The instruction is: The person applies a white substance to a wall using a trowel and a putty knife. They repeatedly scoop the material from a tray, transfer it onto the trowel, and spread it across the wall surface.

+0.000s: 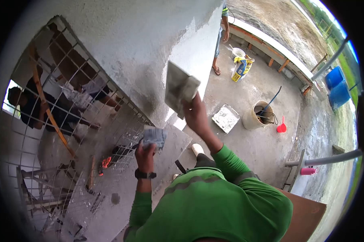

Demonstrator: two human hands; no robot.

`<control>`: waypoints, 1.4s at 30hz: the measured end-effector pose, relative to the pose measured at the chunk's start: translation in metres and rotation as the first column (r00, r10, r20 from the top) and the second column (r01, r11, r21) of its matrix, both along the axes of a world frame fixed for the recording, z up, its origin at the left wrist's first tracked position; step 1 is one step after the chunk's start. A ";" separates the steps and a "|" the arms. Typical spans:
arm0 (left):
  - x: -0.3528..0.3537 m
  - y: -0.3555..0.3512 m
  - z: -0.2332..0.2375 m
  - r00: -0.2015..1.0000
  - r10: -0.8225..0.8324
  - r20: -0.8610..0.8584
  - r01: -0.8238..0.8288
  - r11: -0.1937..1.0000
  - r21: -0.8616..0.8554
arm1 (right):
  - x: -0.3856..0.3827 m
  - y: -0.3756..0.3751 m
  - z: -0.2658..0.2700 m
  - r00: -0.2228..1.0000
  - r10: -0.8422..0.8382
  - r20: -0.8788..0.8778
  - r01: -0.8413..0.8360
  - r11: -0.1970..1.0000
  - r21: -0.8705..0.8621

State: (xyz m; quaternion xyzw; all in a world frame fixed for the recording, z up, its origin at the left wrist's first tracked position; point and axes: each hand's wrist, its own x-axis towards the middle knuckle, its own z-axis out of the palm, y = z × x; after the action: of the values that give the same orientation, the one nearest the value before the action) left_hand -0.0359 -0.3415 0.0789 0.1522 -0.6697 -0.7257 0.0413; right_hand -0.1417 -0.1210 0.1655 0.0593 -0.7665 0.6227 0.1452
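My right hand (195, 115) is wrapped round the handle of a flat grey trowel (177, 86), whose plate lies at the edge of the white plastered wall (149, 52). Lower and to the left, my left hand (145, 155) grips a small grey block-like tool (154, 137), smeared with plaster. What exactly this tool is cannot be made out. A dark watch sits on my left wrist. Part of the wall surface beside the trowel is grey and part is whiter.
Behind a metal grid (65, 121) at left are two people. Another person's arm and leg (217, 52) show at the top. On the floor stand a plaster tray (226, 118), a bucket (252, 117), a red dipper (281, 127) and a yellow-blue bag (241, 68).
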 end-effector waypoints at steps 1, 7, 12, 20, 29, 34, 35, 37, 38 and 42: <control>-0.009 0.009 0.009 1.000 -0.027 0.012 0.026 0.993 0.119 | 0.000 0.014 0.003 0.981 -0.019 -0.191 0.022 1.000 0.018; -0.074 0.049 0.053 0.979 -0.204 -0.019 0.200 0.933 0.298 | 0.016 0.058 0.004 0.921 0.295 -0.257 -0.241 0.945 0.221; -0.103 0.085 0.067 0.932 -0.340 -0.124 0.352 0.776 0.522 | 0.023 0.084 0.004 0.920 0.277 -0.277 -0.183 0.929 0.321; -0.131 0.131 0.087 0.906 -0.414 -0.087 0.395 0.755 0.523 | 0.002 0.143 -0.044 0.980 0.103 0.173 -0.157 0.928 0.338; -0.194 0.176 0.104 0.647 -0.592 -0.481 0.214 0.746 -0.631 | -0.017 0.174 -0.025 0.858 0.239 0.455 0.235 0.605 -0.761; -0.220 0.187 0.105 0.373 -0.790 -0.486 0.037 0.537 -0.843 | -0.030 0.184 -0.009 0.775 0.551 0.310 0.138 0.331 -0.933; -0.223 0.185 0.105 0.385 -0.794 -0.470 0.010 0.513 -0.858 | -0.034 0.191 -0.010 0.770 0.564 0.299 0.115 0.338 -0.934; -0.224 0.182 0.109 0.432 -0.782 -0.448 -0.001 0.497 -0.868 | -0.041 0.198 -0.010 0.792 0.548 0.269 0.083 0.340 -0.937; -0.225 0.180 0.111 0.474 -0.764 -0.438 -0.016 0.490 -0.872 | -0.046 0.204 -0.007 0.815 0.528 0.240 0.046 0.354 -0.934; -0.210 0.158 0.061 0.643 -0.666 -0.378 0.086 0.553 -0.829 | -0.093 0.240 0.009 0.865 0.491 0.108 -0.098 0.376 -0.921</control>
State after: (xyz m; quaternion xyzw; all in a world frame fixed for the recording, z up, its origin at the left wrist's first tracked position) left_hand -0.2462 -0.1836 0.1403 -0.3058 -0.8605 -0.3735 0.1631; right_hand -0.2343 0.1187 0.1746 -0.0050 -0.3070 0.9456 -0.1071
